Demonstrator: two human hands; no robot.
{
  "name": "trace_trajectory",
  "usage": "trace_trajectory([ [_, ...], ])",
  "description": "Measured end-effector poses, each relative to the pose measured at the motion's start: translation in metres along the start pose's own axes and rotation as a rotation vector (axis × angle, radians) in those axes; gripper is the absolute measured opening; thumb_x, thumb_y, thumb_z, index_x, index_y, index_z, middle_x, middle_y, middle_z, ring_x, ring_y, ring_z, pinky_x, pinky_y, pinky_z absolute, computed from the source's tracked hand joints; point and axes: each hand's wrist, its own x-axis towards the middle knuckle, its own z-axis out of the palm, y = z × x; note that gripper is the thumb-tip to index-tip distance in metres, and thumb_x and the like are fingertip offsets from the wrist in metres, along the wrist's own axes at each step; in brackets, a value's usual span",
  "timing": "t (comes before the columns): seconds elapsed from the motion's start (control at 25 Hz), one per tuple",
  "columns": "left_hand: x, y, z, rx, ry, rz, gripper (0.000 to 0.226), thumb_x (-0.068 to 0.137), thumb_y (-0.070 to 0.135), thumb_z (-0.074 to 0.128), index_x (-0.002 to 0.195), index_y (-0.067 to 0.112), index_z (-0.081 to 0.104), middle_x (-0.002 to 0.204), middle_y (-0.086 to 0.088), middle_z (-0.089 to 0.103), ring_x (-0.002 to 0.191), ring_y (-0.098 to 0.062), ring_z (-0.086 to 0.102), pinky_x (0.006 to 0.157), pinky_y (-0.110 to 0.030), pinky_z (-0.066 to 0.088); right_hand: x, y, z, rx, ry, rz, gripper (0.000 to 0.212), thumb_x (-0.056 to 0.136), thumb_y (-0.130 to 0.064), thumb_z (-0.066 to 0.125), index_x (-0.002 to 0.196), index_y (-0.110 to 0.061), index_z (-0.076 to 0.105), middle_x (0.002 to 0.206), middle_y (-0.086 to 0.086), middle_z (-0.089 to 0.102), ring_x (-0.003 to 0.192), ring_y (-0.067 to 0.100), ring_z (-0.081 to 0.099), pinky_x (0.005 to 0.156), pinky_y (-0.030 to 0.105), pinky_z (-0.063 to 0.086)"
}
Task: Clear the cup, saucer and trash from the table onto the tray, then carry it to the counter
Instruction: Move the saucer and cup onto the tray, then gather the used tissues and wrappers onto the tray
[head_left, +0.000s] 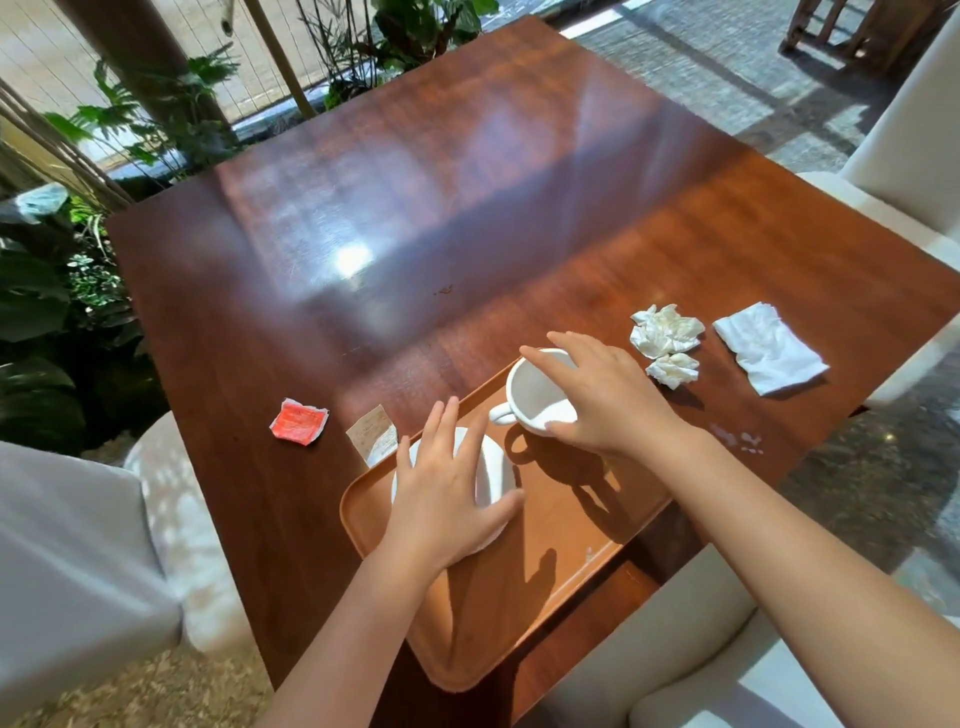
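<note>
nearby, the tray (545, 571) hugs the table's (415, 208) front edge. left hand (447, 488) lies flat on the saucer (493, 467), right hand (602, 395) grips the cup (530, 389); napkins (667, 332) lie just right.

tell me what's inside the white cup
Inside the cup only plain white wall shows, with nothing seen in it. The right hand grips across its rim and hides the right part of the interior.

- Bright daylight; white glare patches on the polished table (467, 208).
- Hard hand and cup shadows fall across the tray (571, 545).
- Wide-angle bending and soft blur toward the edges.
</note>
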Motion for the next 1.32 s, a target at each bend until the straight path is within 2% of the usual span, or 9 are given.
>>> trace_trajectory([
  [0.12, 0.017, 0.040, -0.022, -0.178, 0.252, 0.198, 0.061, 0.081, 0.034, 0.065, 0.135, 0.015, 0.045, 0.144, -0.013, 0.043, 0.134, -0.031, 0.037, 0.106, -0.054, 0.034, -0.026, 0.017, -0.018, 0.128, 0.247, 0.070, 0.049, 0.080, -0.027, 0.065, 0.127, -0.019, 0.051, 0.125, 0.009, 0.059, 0.113, 0.028, 0.054, 0.093, 0.046, 0.045],
  [0.24, 0.058, 0.086, -0.026, -0.140, 0.307, 0.374, 0.058, 0.078, 0.025, 0.068, 0.132, 0.013, 0.049, 0.138, -0.015, 0.049, 0.126, -0.032, 0.046, 0.097, -0.047, 0.040, -0.049, 0.070, -0.024, 0.157, 0.437, 0.218, 0.033, 0.078, -0.013, 0.066, 0.111, -0.012, 0.064, 0.108, 0.012, 0.067, 0.100, 0.034, 0.060, 0.082, 0.044, 0.049],
  [0.4, 0.126, 0.138, 0.001, 0.046, 0.033, 0.409, 0.067, 0.087, 0.033, 0.057, 0.146, 0.024, 0.027, 0.155, -0.012, 0.022, 0.142, -0.028, 0.020, 0.106, -0.047, 0.030, -0.062, 0.154, -0.006, 0.073, 0.323, 0.493, 0.046, 0.086, -0.017, 0.060, 0.131, -0.019, 0.051, 0.138, 0.011, 0.049, 0.124, 0.033, 0.042, 0.095, 0.047, 0.042],
  [0.52, 0.167, 0.152, 0.024, 0.245, -0.183, 0.348, 0.065, 0.092, 0.041, 0.046, 0.148, 0.034, 0.012, 0.160, -0.006, 0.001, 0.145, -0.025, 0.001, 0.108, -0.055, 0.024, -0.056, 0.188, 0.007, -0.018, 0.173, 0.464, 0.049, 0.092, -0.020, 0.052, 0.139, -0.023, 0.039, 0.150, 0.012, 0.031, 0.135, 0.032, 0.027, 0.100, 0.049, 0.037],
  [0.68, 0.189, 0.156, 0.044, 0.282, -0.321, 0.343, 0.061, 0.090, 0.043, 0.048, 0.144, 0.038, 0.020, 0.159, -0.006, 0.003, 0.143, -0.028, 0.009, 0.103, -0.057, 0.029, -0.046, 0.209, 0.018, -0.094, -0.012, 0.401, 0.047, 0.095, -0.022, 0.043, 0.141, -0.026, 0.033, 0.152, 0.012, 0.026, 0.135, 0.031, 0.026, 0.100, 0.046, 0.038],
  [0.8, 0.190, 0.158, 0.049, 0.195, -0.247, 0.354, 0.053, 0.084, 0.038, 0.060, 0.133, 0.028, 0.042, 0.145, -0.012, 0.030, 0.127, -0.034, 0.034, 0.080, -0.045, 0.045, -0.045, 0.214, 0.021, -0.047, -0.046, 0.412, 0.044, 0.095, -0.021, 0.044, 0.139, -0.024, 0.038, 0.145, 0.008, 0.037, 0.126, 0.032, 0.034, 0.090, 0.044, 0.044],
  [1.0, 0.188, 0.162, 0.053, 0.188, -0.119, 0.429, 0.028, 0.083, 0.021, 0.062, 0.107, 0.008, 0.059, 0.104, -0.015, 0.052, 0.096, -0.033, 0.051, 0.058, -0.036, 0.041, -0.048, 0.208, 0.026, 0.035, 0.142, 0.413, 0.026, 0.092, -0.012, 0.052, 0.115, -0.013, 0.062, 0.116, 0.007, 0.062, 0.109, 0.031, 0.047, 0.071, 0.043, 0.054],
  [1.2, 0.172, 0.165, 0.060, 0.187, -0.059, 0.481, 0.016, 0.086, 0.008, 0.056, 0.101, 0.003, 0.061, 0.097, -0.016, 0.054, 0.090, -0.034, 0.055, 0.057, -0.035, 0.036, -0.054, 0.201, 0.036, 0.096, 0.277, 0.411, 0.020, 0.087, -0.001, 0.055, 0.101, -0.003, 0.069, 0.103, 0.013, 0.070, 0.103, 0.033, 0.054, 0.072, 0.044, 0.054],
  [1.32, 0.153, 0.170, 0.042, -0.084, -0.028, 0.390, 0.022, 0.088, 0.006, 0.053, 0.108, 0.004, 0.063, 0.105, -0.021, 0.057, 0.095, -0.038, 0.056, 0.068, -0.039, 0.046, -0.060, 0.187, 0.030, 0.126, 0.366, 0.366, 0.020, 0.083, 0.001, 0.060, 0.100, -0.004, 0.071, 0.103, 0.013, 0.072, 0.100, 0.034, 0.058, 0.070, 0.045, 0.056],
])
